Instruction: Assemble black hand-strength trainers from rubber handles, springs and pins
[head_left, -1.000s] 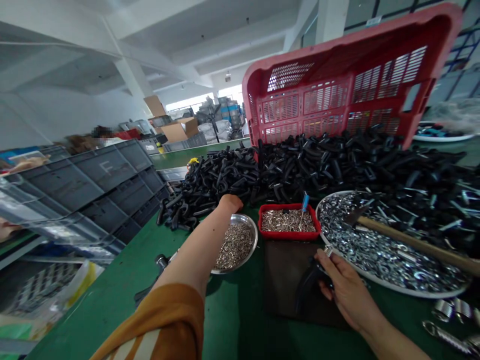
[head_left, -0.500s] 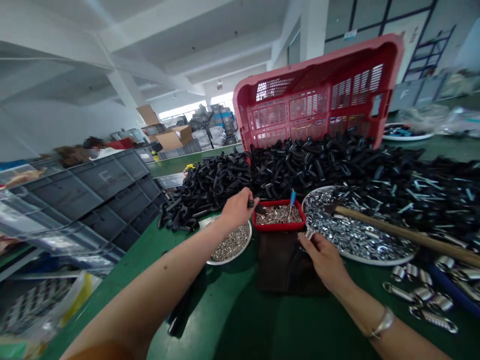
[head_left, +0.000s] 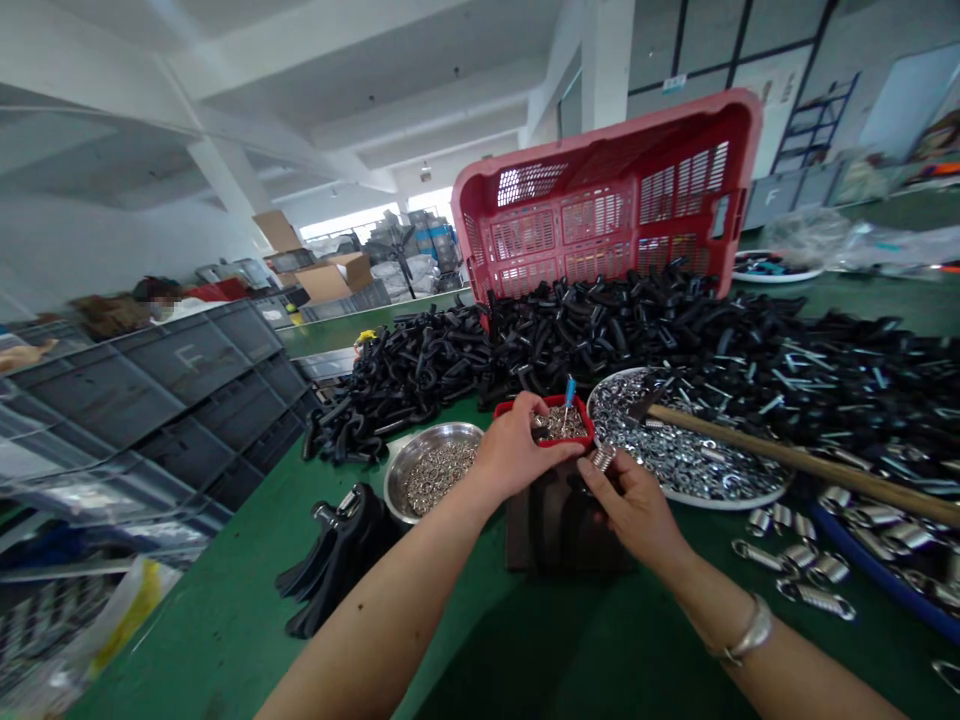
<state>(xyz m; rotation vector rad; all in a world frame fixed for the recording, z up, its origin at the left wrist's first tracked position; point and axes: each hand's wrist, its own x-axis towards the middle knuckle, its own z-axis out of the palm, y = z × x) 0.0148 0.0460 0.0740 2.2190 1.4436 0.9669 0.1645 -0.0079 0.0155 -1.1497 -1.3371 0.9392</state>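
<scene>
My left hand (head_left: 514, 448) is above the near left part of a small red tray (head_left: 587, 432) of small metal pieces. Its fingers curl round a dark piece (head_left: 539, 432), mostly hidden, with the thumb stretched towards my right hand. My right hand (head_left: 637, 505) pinches a silvery coil spring (head_left: 602, 457) at the tray's near right corner. A blue-handled tool (head_left: 570, 390) stands upright in the tray. Below both hands lies a dark brown block (head_left: 551, 545) on the green table (head_left: 487, 640).
A metal bowl (head_left: 396, 475) of small parts stands left. Right is a plate (head_left: 697, 497) of metal pieces under a wooden-handled hammer (head_left: 787, 457). Loose springs (head_left: 806, 565) lie further right. Black handles (head_left: 435, 365) pile before a red crate (head_left: 600, 165); several (head_left: 337, 560) lie front left.
My left hand has moved right and nearer, beside my right hand, which still holds the spring. The view has shifted, bringing the black handles at front left into sight.
</scene>
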